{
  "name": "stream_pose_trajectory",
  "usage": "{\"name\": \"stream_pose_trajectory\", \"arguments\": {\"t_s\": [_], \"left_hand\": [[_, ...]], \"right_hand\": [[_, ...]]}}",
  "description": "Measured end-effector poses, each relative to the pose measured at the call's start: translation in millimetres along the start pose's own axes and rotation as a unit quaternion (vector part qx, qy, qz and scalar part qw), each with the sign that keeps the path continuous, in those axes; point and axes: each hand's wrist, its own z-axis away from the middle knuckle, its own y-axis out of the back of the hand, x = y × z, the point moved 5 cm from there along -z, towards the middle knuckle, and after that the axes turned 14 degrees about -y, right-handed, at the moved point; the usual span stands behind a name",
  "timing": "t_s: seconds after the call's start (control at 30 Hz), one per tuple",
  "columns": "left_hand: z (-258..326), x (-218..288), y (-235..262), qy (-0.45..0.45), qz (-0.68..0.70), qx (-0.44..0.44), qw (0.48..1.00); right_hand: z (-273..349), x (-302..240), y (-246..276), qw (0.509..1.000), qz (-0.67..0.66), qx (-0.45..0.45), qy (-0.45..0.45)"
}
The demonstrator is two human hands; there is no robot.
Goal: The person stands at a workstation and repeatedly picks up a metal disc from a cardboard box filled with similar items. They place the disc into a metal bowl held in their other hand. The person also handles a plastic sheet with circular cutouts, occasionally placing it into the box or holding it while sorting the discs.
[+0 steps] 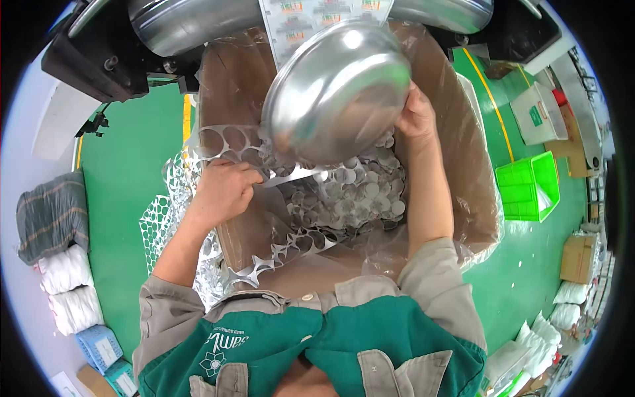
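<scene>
Right grip closed on the edge of a shiny metal bowl, held tilted above a plastic-lined bin, outer face to the viewer; its inside is hidden, so contents can't be told. Left grip closed on a hole-punched silver sheet near the bin's left side. Loose round discs heaped below. Step in hand, my reading: tipping the bowl over the heap. Next move seems to call for keeping the sheet clear of the bowl while righting it.
</scene>
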Motion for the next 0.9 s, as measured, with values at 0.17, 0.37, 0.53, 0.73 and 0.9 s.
{"name": "stream_pose_trajectory", "arguments": {"t_s": [0.17, 0.37, 0.53, 0.73, 0.9], "left_hand": [[-9.2, 2.6, -2.1, -0.009, 0.027, -0.003, 1.0], [-5.3, -1.7, 0.8, 0.002, 0.023, 0.027, 0.999], [-4.5, 0.8, 5.2, 0.033, 0.062, 0.008, 0.997], [7.1, 13.8, 88.0, 0.036, 0.371, 0.195, 0.907], [75.1, 56.1, 219.6, -0.139, 0.014, 0.491, 0.86]], "right_hand": [[94.2, 149.9, 192.7, 0.867, -0.038, 0.481, -0.124], [77.7, 164.4, 124.3, 0.445, 0.705, 0.186, -0.52], [2.8, 31.3, 20.0, 0.642, 0.711, 0.072, -0.277], [5.5, -26.5, -45.0, 0.994, -0.056, -0.084, -0.048], [19.3, 129.8, 23.0, 0.906, 0.193, 0.116, -0.358]]}}
